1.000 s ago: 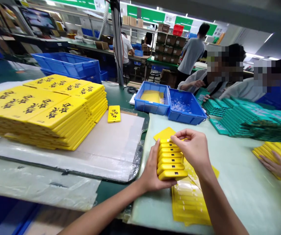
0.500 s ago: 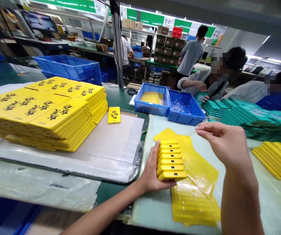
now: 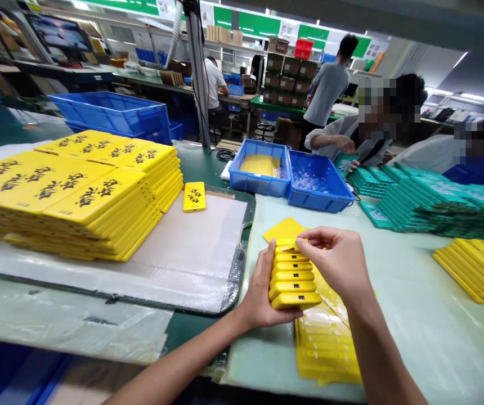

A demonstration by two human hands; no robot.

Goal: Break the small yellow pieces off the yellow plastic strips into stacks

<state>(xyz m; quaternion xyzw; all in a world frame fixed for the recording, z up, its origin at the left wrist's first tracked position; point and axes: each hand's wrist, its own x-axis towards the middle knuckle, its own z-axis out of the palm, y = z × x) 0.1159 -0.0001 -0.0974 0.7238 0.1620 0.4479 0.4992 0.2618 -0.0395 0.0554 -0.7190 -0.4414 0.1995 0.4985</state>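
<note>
A stack of several yellow cases (image 3: 295, 284) is gripped in my left hand (image 3: 259, 298), their ends with small dark ports facing me. My right hand (image 3: 339, 256) has thumb and forefinger pinched at the top case's end; whatever is between those fingertips is too small to make out. Beneath both hands lie yellow film sheets (image 3: 326, 351) on the pale work surface. To the left, large piles of yellow cases with black lettering (image 3: 94, 191) stand on a white-covered board (image 3: 200, 259), with one single yellow case (image 3: 194, 197) beside them.
Two blue bins (image 3: 261, 180) (image 3: 320, 188) hold yellow pieces and clear scraps. Teal cases (image 3: 428, 197) and more yellow cases (image 3: 474, 264) are stacked at right. A co-worker's hand (image 3: 343, 143) is beyond the bins. A metal post (image 3: 200, 84) rises behind.
My right hand has moved left and down, from above the film sheets to the top of the held stack. My left hand keeps its hold, nearly unmoved.
</note>
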